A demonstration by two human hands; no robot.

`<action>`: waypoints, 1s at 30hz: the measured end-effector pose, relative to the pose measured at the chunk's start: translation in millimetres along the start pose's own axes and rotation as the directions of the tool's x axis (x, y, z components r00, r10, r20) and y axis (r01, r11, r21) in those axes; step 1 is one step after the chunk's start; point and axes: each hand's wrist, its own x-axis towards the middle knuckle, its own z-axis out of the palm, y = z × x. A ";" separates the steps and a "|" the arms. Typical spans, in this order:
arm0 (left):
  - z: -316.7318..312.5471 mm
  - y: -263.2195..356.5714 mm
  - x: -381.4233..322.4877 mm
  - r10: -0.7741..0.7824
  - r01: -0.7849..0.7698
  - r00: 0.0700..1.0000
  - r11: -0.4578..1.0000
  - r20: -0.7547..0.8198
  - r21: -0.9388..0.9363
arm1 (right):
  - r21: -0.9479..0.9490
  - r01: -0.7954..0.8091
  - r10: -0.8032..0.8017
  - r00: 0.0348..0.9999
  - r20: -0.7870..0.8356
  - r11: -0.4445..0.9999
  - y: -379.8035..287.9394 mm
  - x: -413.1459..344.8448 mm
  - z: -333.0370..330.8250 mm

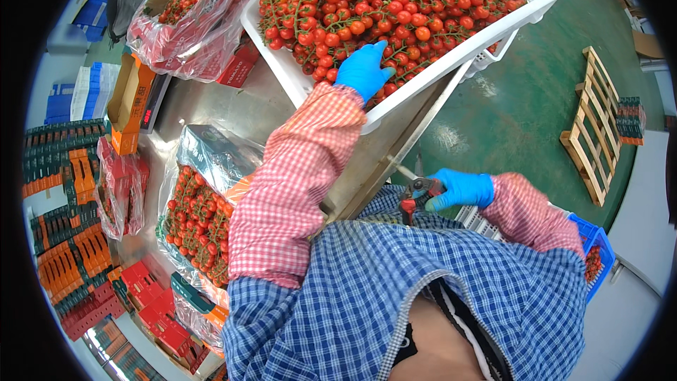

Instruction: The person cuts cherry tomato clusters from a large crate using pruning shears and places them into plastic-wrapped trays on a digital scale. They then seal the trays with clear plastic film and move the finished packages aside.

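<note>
My left hand (365, 71), in a blue glove, reaches into a white plastic crate (312, 100) heaped with red cherry tomatoes (402, 8) on green vines. Thumb and forefinger are spread apart against the tomatoes at the crate's near side, with no truss visibly gripped; the other fingers are partly hidden. Lower right, beside the metal table's edge, my right hand (460, 189), also gloved in blue, grips red-and-black handled pruning shears (420, 193). The shears are clear of the fruit. To the left of my left sleeve, a plastic-lined box holds packed vine tomatoes (195, 217).
The crate rests partly on a stainless-steel table (227, 106). A bagged red tomato carton (169, 47) stands beyond, near an orange box (129, 106) and a scale display (147, 116). On the right are a wooden pallet (592, 127) and a blue crate (603, 254).
</note>
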 end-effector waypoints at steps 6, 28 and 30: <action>7.3 6.8 25.6 -0.098 0.101 0.994 0.992 -0.053 0.071 | 0.908 0.154 -0.362 0.932 -0.002 0.389 49.4 -8.2 35.8; -72.3 5.1 -49.6 0.124 -0.200 0.979 0.746 -0.163 -0.634 | 0.103 0.067 -0.014 0.894 -0.448 0.992 -57.5 -17.0 -50.5; -77.1 4.8 -57.7 0.085 -0.150 0.987 0.801 -0.138 -0.579 | 0.084 0.061 -0.019 0.904 -0.427 0.995 -62.7 -10.8 -54.8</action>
